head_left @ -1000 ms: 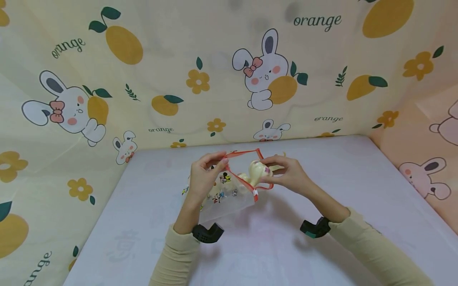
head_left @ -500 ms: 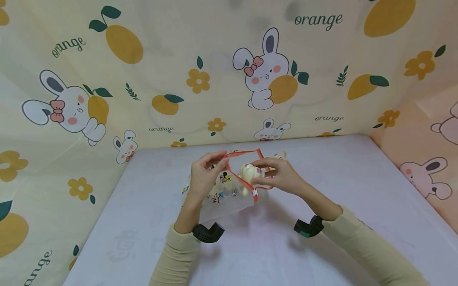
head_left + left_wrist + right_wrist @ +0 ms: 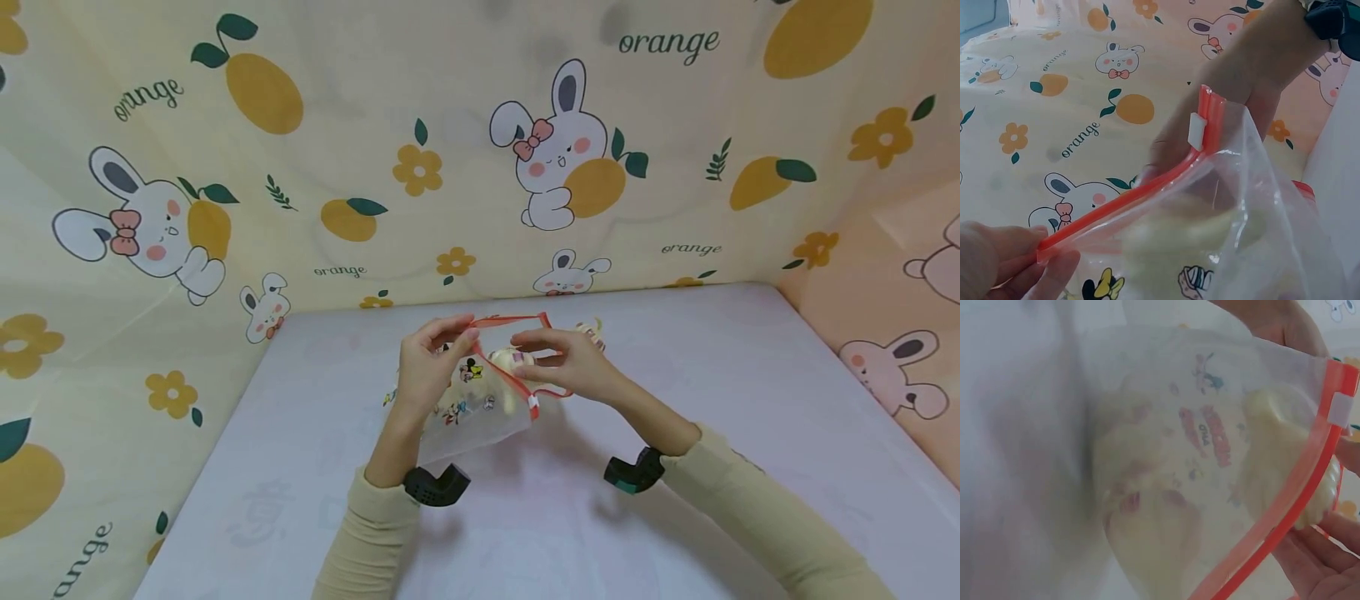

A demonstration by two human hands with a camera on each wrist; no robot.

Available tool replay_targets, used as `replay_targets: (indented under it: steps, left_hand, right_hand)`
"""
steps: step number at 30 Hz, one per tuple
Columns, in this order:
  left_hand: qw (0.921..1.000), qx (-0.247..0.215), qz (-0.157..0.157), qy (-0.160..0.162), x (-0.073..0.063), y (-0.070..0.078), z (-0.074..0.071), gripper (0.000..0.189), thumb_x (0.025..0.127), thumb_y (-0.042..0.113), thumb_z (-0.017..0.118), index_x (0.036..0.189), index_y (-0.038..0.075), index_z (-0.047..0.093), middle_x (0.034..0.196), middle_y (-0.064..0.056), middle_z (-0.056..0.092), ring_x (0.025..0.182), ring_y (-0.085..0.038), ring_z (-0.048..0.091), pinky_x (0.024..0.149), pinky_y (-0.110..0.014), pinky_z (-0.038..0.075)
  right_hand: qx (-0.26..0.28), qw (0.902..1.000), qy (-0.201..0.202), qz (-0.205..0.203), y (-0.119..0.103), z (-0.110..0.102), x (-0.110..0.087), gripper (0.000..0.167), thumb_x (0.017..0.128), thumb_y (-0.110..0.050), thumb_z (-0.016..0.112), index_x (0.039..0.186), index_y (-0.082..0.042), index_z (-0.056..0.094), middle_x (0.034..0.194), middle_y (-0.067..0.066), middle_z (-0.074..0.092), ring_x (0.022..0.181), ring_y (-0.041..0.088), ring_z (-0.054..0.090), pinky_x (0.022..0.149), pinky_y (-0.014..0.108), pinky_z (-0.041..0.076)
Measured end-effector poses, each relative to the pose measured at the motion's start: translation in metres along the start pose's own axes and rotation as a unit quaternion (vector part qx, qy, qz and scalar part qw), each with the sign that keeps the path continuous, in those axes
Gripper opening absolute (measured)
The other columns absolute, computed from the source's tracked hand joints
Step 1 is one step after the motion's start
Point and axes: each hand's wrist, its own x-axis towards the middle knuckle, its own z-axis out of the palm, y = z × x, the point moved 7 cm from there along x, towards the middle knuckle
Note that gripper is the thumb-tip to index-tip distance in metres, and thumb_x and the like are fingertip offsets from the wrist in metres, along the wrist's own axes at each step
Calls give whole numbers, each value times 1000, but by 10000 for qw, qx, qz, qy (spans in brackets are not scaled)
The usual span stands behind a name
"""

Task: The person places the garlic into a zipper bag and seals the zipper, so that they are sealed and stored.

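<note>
A clear zip bag [image 3: 480, 429] with red edging and cartoon prints is held above the table, its mouth toward the right. My left hand [image 3: 427, 367] pinches the red rim at the upper left. At the mouth, my right hand [image 3: 577, 362] grips a pale, garlic-like bulb [image 3: 510, 358] with purple patches. In the right wrist view this bulb [image 3: 1272, 431] shows partly through the plastic, and more pale, purple-marked bulbs [image 3: 1154, 512] lie inside the bag. Beyond the right hand, a striped cream-coloured piece with a yellowish tip [image 3: 590, 332] sticks out; its link to the bulb is hidden.
The bag's white slider [image 3: 534, 402] sits at the lower right end of the red edging. Below the hands is a pale tabletop [image 3: 525, 533]. A printed curtain [image 3: 450, 125] with rabbits and oranges stands behind the table and at its sides.
My right hand has moved left, taking the bulb farther into the bag's mouth. The striped piece has come into view behind that hand. The left hand stays at the rim.
</note>
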Motion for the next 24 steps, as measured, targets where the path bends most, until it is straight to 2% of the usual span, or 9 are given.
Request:
replay_targets:
  steps: [9, 15, 18, 21, 24]
  left_hand:
    - [9999, -82, 68, -72, -1, 0, 2, 27, 91, 10, 66, 116, 2, 67, 107, -24, 68, 73, 3, 66, 75, -12, 56]
    - [9998, -161, 87, -54, -1, 0, 1, 27, 91, 8, 65, 116, -1, 66, 107, -25, 68, 73, 4, 66, 76, -14, 57]
    - [9998, -175, 129, -48, -1, 0, 1, 27, 91, 8, 65, 116, -1, 66, 105, -26, 68, 73, 4, 66, 76, -12, 57]
    - [9996, -216, 199, -25, -1, 1, 0, 25, 91, 8, 65, 115, 0, 67, 99, -27, 69, 72, 3, 66, 57, -8, 50]
    - [9992, -277, 278, -15, -1, 1, -1, 24, 91, 7, 65, 114, -1, 67, 95, -29, 68, 70, 3, 67, 53, -10, 47]
  right_hand:
    - [-32, 9999, -89, 43, -2, 8, 0, 35, 89, -11, 68, 121, 2, 62, 117, 20, 69, 110, 33, 66, 91, 39, 58]
    - [-64, 9998, -55, 191, 6, 3, -3, 32, 91, -13, 65, 120, 2, 63, 117, 21, 68, 110, 32, 65, 91, 41, 58]
    - [-84, 9993, 44, 349, 12, -4, -6, 32, 91, -14, 66, 119, 0, 64, 118, 20, 69, 108, 25, 67, 91, 31, 58]
    - [-24, 9988, 135, 461, 16, -12, -8, 31, 91, -14, 66, 119, -1, 64, 118, 21, 68, 104, 13, 68, 87, 20, 55]
    - [22, 9984, 191, 524, 20, -19, -10, 31, 91, -14, 66, 119, 0, 64, 118, 22, 68, 101, 4, 67, 84, 14, 54]
